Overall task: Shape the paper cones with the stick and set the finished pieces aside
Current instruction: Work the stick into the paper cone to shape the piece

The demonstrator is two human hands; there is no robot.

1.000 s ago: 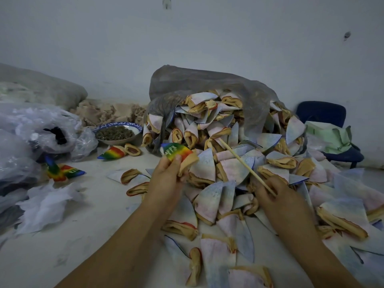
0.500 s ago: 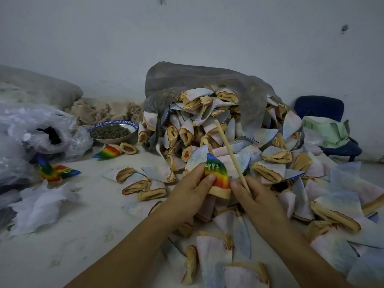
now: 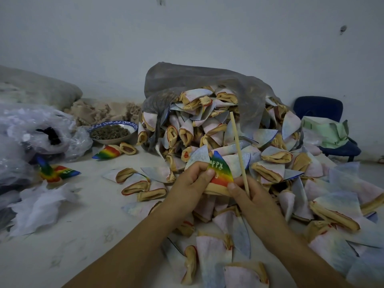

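Note:
A rainbow-striped cone [image 3: 219, 173] with white letters and a tan rim stands point up between both hands at the centre. My left hand [image 3: 192, 181] pinches its left side with thumb and fingers. My right hand [image 3: 251, 194] touches the cone's lower right rim with its thumb and grips a thin wooden stick [image 3: 239, 150], which slants up and away over the pile. A large heap of pale inside-out cones [image 3: 209, 129] spills from a grey plastic bag [image 3: 199, 80] behind. Finished rainbow cones lie at the left: one [image 3: 107, 152] near the bowl, others [image 3: 57, 172] by the clear bags.
A blue-rimmed bowl [image 3: 113, 133] of dark bits sits at the back left. Clear plastic bags [image 3: 39, 132] and crumpled white tissue [image 3: 39, 206] crowd the left edge. A blue chair [image 3: 324, 109] with a green cloth [image 3: 326, 129] stands at the right. Loose cones [image 3: 143, 183] dot the white floor.
My left hand brought the rainbow cone down from the left to the centre. My right hand came in with the stick and now touches the cone's rim; the stick stands steeper.

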